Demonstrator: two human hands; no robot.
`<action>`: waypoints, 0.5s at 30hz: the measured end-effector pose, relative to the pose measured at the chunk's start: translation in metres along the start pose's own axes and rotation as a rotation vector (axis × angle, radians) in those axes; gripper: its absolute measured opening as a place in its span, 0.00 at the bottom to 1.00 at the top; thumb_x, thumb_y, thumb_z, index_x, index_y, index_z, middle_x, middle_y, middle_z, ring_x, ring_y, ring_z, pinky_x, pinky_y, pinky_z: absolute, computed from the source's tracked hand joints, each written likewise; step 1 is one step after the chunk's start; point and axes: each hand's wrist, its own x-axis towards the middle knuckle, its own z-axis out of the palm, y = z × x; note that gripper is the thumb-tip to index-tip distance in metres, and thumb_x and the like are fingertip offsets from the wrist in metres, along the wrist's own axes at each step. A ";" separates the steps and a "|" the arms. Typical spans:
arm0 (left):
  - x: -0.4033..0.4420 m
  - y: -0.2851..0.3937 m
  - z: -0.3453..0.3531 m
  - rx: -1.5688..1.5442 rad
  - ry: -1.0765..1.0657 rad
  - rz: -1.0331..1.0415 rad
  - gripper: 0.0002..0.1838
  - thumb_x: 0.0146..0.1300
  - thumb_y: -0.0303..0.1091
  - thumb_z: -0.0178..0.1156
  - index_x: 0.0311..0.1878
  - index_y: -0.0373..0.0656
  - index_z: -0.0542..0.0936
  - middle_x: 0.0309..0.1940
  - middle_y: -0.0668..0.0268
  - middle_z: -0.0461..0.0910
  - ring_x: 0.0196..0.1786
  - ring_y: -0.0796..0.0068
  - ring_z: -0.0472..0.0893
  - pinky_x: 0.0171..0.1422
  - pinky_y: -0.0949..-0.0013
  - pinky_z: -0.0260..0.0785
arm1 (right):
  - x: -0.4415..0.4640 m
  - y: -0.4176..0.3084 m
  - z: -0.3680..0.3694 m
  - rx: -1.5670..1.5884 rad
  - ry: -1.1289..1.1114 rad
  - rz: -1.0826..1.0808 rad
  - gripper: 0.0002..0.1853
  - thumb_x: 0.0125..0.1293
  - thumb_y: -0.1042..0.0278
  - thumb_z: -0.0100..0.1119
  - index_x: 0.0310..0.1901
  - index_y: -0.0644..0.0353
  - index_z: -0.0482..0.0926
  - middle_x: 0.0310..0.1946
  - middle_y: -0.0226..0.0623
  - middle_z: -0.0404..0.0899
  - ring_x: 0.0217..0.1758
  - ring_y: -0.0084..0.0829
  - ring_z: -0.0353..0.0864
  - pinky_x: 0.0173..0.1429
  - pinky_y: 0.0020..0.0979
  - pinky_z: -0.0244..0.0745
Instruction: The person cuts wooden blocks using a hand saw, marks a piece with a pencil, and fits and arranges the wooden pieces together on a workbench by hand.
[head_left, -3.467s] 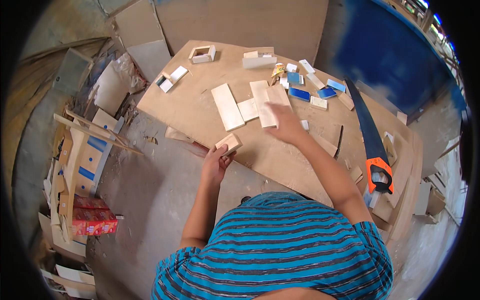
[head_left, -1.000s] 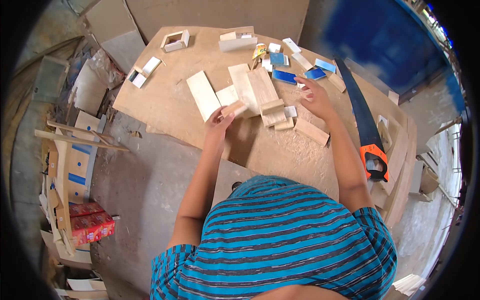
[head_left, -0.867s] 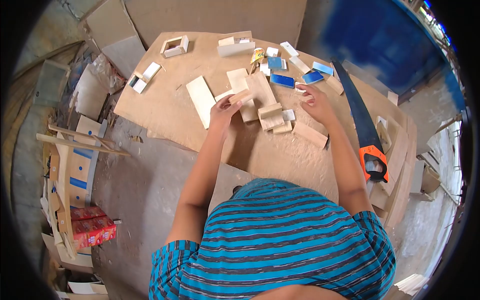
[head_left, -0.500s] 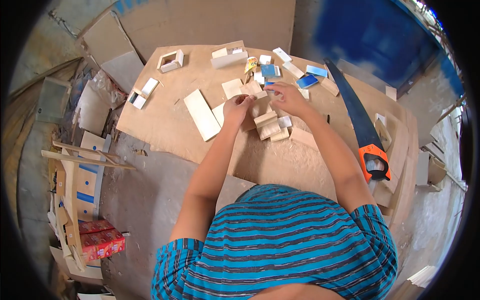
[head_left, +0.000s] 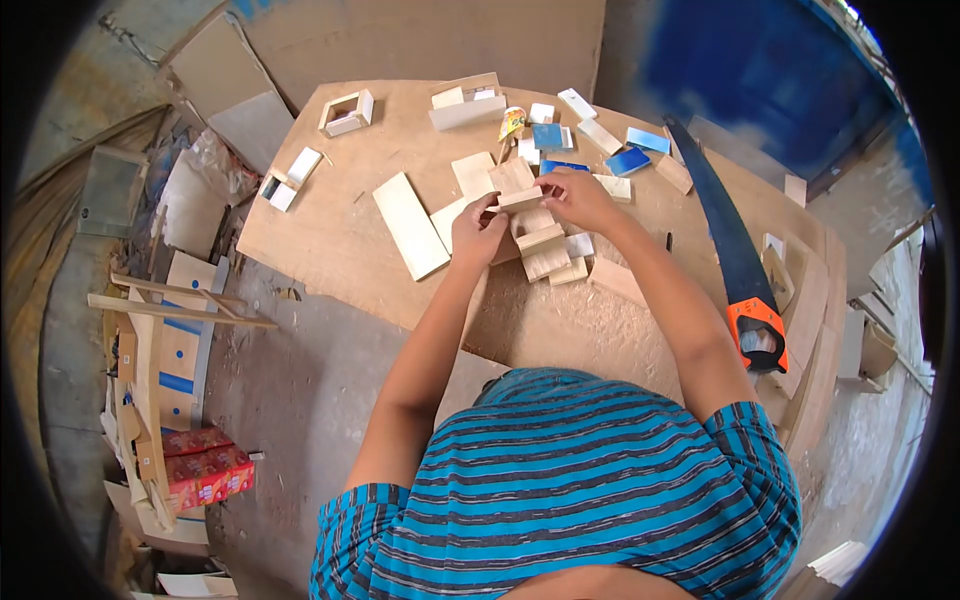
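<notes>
Wooden block (head_left: 519,199) | left fingers (head_left: 484,204), right fingers (head_left: 556,183): slightly parted, gripping opposite ends

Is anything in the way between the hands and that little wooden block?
Nothing visible: the left hand and right hand are at opposite ends of the small wooden block, with nothing between.
</notes>
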 end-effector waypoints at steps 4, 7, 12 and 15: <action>0.001 -0.004 -0.002 0.164 -0.022 0.053 0.18 0.57 0.25 0.63 0.53 0.40 0.81 0.40 0.59 0.84 0.34 0.73 0.84 0.43 0.71 0.75 | 0.001 0.005 0.002 0.022 0.002 -0.005 0.18 0.54 0.67 0.67 0.47 0.61 0.81 0.40 0.43 0.81 0.40 0.40 0.83 0.47 0.35 0.77; -0.001 0.002 -0.001 0.193 0.003 0.034 0.18 0.56 0.24 0.64 0.52 0.40 0.81 0.40 0.59 0.84 0.34 0.73 0.85 0.42 0.71 0.75 | 0.000 0.005 0.001 0.017 -0.014 0.011 0.18 0.53 0.68 0.67 0.47 0.62 0.81 0.40 0.44 0.81 0.41 0.40 0.83 0.48 0.35 0.77; -0.002 0.007 0.001 0.206 0.028 0.033 0.17 0.55 0.24 0.64 0.51 0.40 0.82 0.39 0.59 0.85 0.33 0.72 0.85 0.42 0.70 0.75 | 0.001 0.010 0.004 0.013 -0.024 -0.001 0.18 0.53 0.69 0.67 0.47 0.63 0.81 0.41 0.44 0.80 0.41 0.41 0.83 0.47 0.35 0.77; -0.001 0.005 0.001 0.225 0.034 0.056 0.18 0.55 0.23 0.64 0.52 0.40 0.82 0.38 0.59 0.85 0.33 0.72 0.84 0.41 0.71 0.75 | 0.001 0.010 0.005 0.010 -0.022 -0.004 0.17 0.53 0.69 0.66 0.46 0.63 0.81 0.41 0.45 0.80 0.41 0.42 0.82 0.48 0.36 0.77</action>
